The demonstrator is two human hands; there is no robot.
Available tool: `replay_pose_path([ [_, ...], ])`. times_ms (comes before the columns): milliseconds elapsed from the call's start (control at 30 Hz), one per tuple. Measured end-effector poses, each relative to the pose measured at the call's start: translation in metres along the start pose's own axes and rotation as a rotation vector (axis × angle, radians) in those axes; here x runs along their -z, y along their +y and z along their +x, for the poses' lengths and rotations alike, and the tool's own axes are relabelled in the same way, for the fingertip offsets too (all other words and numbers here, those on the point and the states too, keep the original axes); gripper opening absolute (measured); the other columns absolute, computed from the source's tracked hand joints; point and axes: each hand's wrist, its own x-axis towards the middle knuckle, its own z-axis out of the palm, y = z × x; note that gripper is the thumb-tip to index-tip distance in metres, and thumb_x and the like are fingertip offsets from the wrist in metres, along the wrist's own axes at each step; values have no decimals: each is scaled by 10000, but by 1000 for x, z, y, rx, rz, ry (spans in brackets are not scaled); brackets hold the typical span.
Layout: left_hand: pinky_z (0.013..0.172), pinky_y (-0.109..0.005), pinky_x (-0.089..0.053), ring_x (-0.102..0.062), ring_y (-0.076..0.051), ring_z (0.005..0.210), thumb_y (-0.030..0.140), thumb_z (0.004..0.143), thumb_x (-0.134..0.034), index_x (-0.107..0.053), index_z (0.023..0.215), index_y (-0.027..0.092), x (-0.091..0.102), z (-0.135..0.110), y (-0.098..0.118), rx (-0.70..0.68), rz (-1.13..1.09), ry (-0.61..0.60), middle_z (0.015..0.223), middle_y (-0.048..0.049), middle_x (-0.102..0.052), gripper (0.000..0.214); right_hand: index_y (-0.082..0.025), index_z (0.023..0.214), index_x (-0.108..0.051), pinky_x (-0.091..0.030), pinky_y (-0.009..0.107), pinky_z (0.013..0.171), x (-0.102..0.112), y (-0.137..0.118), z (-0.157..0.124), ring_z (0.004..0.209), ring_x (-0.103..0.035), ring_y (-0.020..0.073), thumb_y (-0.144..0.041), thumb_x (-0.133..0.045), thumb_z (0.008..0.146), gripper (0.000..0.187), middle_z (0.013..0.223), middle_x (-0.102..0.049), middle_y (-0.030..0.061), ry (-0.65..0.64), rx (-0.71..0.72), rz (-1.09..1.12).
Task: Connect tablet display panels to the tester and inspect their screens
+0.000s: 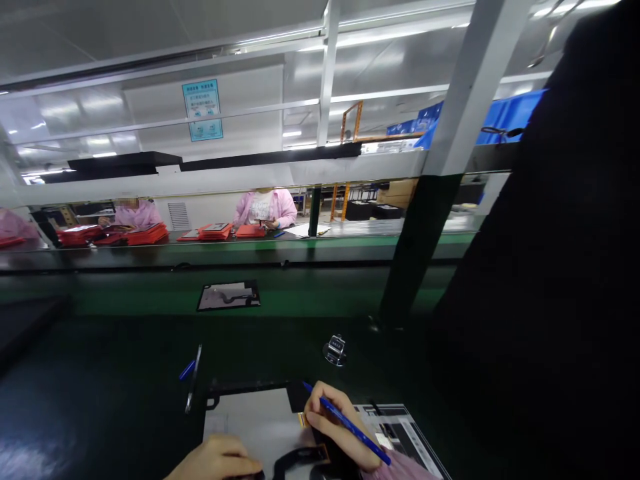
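Observation:
A flat grey panel (260, 407) with a black border and a dark ribbon cable (300, 457) lies on the dark green bench in front of me. My right hand (335, 423) grips a blue pen (355, 430), its tip pointing up and left over the panel's black upper right part. At the panel's lower left, my left hand (217, 459) has its fingers closed, with a small dark piece at the fingertips that I cannot make out. Partly under my right forearm lies another flat panel (417, 440) with a white-lined edge.
Left of the panel lie a slim clear pen (194, 380) and a blue cap (187, 370). A metal tally counter (335, 350) stands behind the panel. Farther back lies another panel (229, 295). A dark post (420, 240) rises at right. Across the bench, people sit beside red stacks (145, 235).

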Motion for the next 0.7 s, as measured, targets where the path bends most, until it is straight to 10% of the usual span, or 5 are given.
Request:
replay_pose_path([
  [233, 769, -319, -525, -661, -209, 792, 184, 729, -584, -736, 906, 189, 1, 16, -11, 45, -321, 199, 843, -91, -712, 233, -205, 686, -416, -310, 238, 551, 1, 2, -3, 554, -440, 101, -485, -745, 711, 433, 644, -576, -21, 39, -37, -8],
  [433, 437, -184, -394, -526, -90, 424, 259, 678, -690, -766, 697, 129, -10, 45, -8, 238, -944, 3, 538, -27, -608, 151, -205, 683, -412, -336, 246, 578, 2, 4, -4, 596, -485, 119, -446, -755, 707, 420, 640, -576, -23, 54, -41, 36],
  [700, 572, -212, -432, -655, -167, 686, 391, 621, -815, -759, 892, 154, -14, 55, -9, 118, -1398, -11, 761, -67, -699, 364, -207, 688, -401, -338, 240, 570, -1, 5, -6, 586, -464, 111, -434, -753, 721, 420, 625, -531, -37, 84, -20, 119],
])
